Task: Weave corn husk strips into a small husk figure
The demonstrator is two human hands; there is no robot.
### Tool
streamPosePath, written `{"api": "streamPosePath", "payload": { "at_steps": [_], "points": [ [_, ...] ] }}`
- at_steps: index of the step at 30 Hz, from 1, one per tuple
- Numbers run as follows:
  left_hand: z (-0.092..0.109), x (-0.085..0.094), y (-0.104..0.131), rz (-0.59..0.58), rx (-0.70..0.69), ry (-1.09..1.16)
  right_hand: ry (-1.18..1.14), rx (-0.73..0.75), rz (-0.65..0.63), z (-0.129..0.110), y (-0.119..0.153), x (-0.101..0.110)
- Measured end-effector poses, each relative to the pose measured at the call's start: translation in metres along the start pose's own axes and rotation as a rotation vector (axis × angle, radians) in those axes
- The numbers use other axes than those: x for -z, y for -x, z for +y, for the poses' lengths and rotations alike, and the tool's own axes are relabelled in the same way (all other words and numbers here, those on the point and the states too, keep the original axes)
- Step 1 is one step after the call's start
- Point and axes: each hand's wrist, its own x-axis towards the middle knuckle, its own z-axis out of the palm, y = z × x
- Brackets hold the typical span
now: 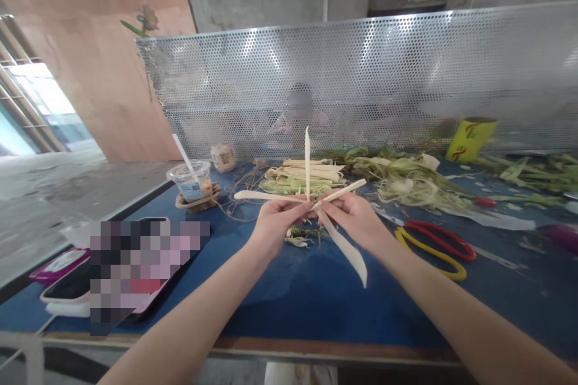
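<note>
Several pale, flat strips of what looks like corn husk cross at a centre between my two hands, held above the blue table. One strip points straight up, one left, one to the upper right, and one hangs down to the lower right. My left hand pinches near the crossing with thumb and fingers. From the other side my right hand pinches the same crossing, its fingertips almost meeting the left ones. The fingers partly hide the centre. Behind them lies a pile of cut husk strips. Small green scraps lie beneath the hands.
Red and yellow handled scissors lie right of my right arm. A lidded cup with a straw and a pixelated device are left. Loose husks and a yellow roll stand before a perforated metal screen; a person sits behind it.
</note>
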Motion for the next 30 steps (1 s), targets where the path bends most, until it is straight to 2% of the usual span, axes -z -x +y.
{"api": "streamPosePath", "payload": {
  "at_steps": [3,6,8,13,17,19,22,25,28,30],
  "points": [
    [0.004,0.003,-0.001,-0.001,0.066,0.081,0.292,0.072,0.009,-0.005,0.004,0.007],
    [0.007,0.005,-0.002,-0.016,0.115,0.105,0.749,0.246,-0.015,-0.005,0.005,0.016],
    [0.009,0.007,-0.003,-0.035,0.145,0.118,0.964,0.366,-0.04,-0.003,0.006,0.021],
    [0.012,0.009,-0.003,-0.053,0.214,0.131,1.167,0.738,-0.062,0.0,0.009,0.024],
    [0.011,0.01,-0.003,-0.057,0.261,0.136,1.376,1.071,-0.009,-0.004,0.011,0.027],
    [0.01,0.01,-0.002,-0.07,0.277,0.136,1.494,1.173,0.014,-0.006,0.011,0.029],
    [0.006,0.009,-0.002,-0.085,0.29,0.122,1.535,1.21,0.037,-0.007,0.01,0.03],
    [0.002,0.008,-0.001,-0.089,0.295,0.094,1.417,1.196,0.04,-0.005,0.008,0.029],
    [-0.001,0.006,0.001,-0.082,0.264,0.068,1.175,1.015,0.058,-0.001,0.005,0.025],
    [-0.001,0.005,0.002,-0.086,0.196,0.008,0.989,0.86,0.061,0.002,0.002,0.023]
  ]
}}
